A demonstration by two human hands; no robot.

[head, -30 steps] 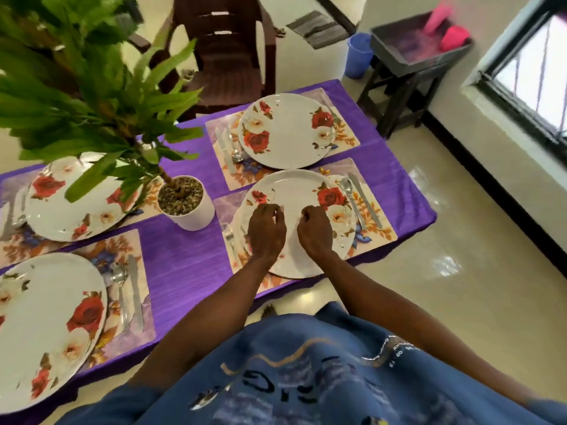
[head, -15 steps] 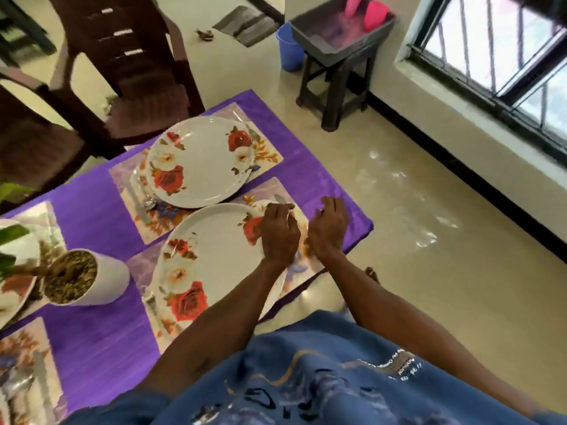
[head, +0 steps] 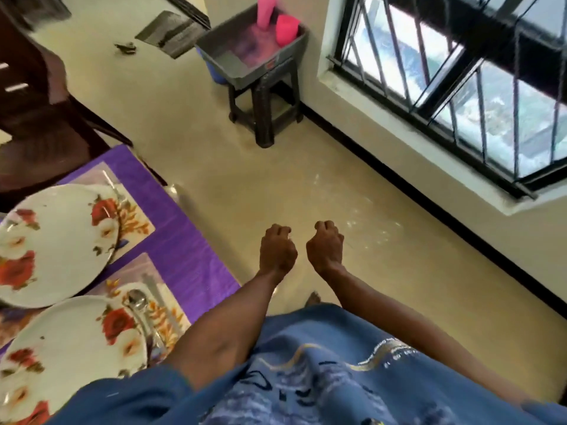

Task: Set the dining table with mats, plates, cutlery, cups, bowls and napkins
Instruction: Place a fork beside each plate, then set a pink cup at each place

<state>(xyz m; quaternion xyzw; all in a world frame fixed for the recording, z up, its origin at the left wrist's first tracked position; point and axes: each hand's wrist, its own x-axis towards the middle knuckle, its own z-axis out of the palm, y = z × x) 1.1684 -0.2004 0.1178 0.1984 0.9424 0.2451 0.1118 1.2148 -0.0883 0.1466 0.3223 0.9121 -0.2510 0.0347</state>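
Both hands — left hand (head: 277,251), right hand (head: 325,248) — hang curled and empty over the floor, right of the table (head: 190,253). Plates and cutlery lie set; the pink cups (head: 287,28) wait far off — fetching them looks next.

A: Foreground?
B: Left hand (head: 277,251) and right hand (head: 325,248), side by side over the bare floor (head: 352,271), fingers curled under, nothing visible in either.

A: Left margin?
B: Table under a purple cloth (head: 181,243). Two floral plates: the far plate (head: 55,243) on a patterned mat (head: 135,219), the near plate (head: 70,348) on its own mat (head: 165,311). A spoon (head: 138,302) lies just right of the near plate, on that mat.

A: Background?
B: A dark stool (head: 264,99) by the wall carries a grey tub (head: 245,61) holding two pink cups (head: 287,26). A barred window (head: 460,81) fills the upper right; a dark chair (head: 40,111) stands beyond the table.
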